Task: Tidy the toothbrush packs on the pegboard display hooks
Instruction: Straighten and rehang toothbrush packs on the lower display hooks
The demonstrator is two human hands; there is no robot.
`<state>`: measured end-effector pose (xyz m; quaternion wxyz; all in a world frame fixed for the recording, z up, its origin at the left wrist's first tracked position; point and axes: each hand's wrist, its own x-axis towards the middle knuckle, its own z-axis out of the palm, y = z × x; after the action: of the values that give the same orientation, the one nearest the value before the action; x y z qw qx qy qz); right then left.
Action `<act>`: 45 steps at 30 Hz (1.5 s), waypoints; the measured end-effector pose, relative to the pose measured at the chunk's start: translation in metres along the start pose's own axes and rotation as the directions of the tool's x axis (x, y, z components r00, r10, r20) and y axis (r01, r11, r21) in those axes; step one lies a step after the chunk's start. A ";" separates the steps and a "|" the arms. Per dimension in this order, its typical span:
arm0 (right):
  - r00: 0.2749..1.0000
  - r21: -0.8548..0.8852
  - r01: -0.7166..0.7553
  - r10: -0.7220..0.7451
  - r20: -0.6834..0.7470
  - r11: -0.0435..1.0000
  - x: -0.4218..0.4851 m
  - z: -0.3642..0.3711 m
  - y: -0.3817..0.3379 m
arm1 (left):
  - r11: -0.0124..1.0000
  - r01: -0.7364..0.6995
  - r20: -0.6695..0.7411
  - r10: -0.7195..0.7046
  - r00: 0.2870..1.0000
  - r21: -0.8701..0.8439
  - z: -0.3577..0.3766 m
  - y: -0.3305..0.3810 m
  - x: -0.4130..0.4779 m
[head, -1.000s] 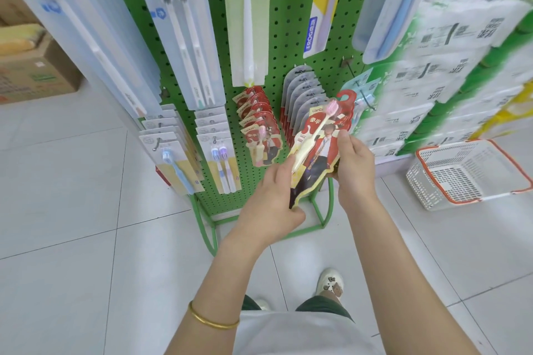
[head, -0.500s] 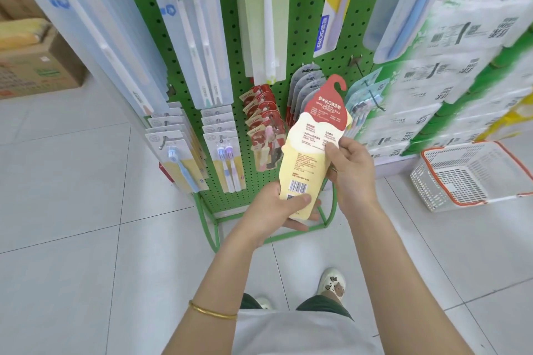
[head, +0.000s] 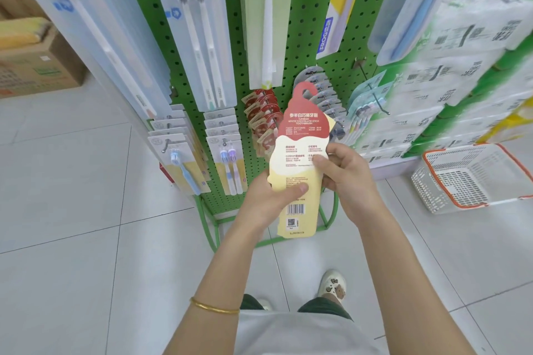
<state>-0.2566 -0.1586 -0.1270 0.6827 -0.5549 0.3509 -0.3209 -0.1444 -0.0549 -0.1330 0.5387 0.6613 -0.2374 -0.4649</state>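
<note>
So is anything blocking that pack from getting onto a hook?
Nothing visible. The left hand and right hand hold the pack, its hanger end just in front of the grey-backed row; that row's hook tip is unclear.

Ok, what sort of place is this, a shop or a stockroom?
Most likely a shop floor: a green pegboard stand hung with rows of toothbrush packs, a plastic shopping basket on the tiled floor, and stacked wrapped paper goods at right. The held pack carries a barcode.
</note>
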 end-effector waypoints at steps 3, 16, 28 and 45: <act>0.994 -0.029 -0.025 0.028 0.101 0.999 0.001 -0.006 -0.001 | 0.997 -0.070 -0.119 0.073 0.990 0.028 0.001 0.004 0.003; 0.907 -0.363 -0.097 0.233 0.352 0.927 0.009 -0.012 0.024 | 0.947 -0.318 -0.331 0.315 0.890 0.044 -0.021 0.018 0.015; 0.781 -0.255 -0.141 0.265 0.565 0.957 0.018 0.004 0.019 | 0.938 -0.342 -0.104 0.335 0.936 -0.051 -0.026 0.023 0.026; 0.918 -0.592 -0.067 0.282 0.278 0.803 0.048 0.009 0.030 | 0.956 -0.289 -0.075 0.291 0.954 0.039 -0.030 0.029 0.041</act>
<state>-0.2217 -0.1883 -0.1611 0.5631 -0.7465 0.3531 -0.0307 -0.0939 -0.0826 -0.1214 0.6011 0.6447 -0.3165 -0.3505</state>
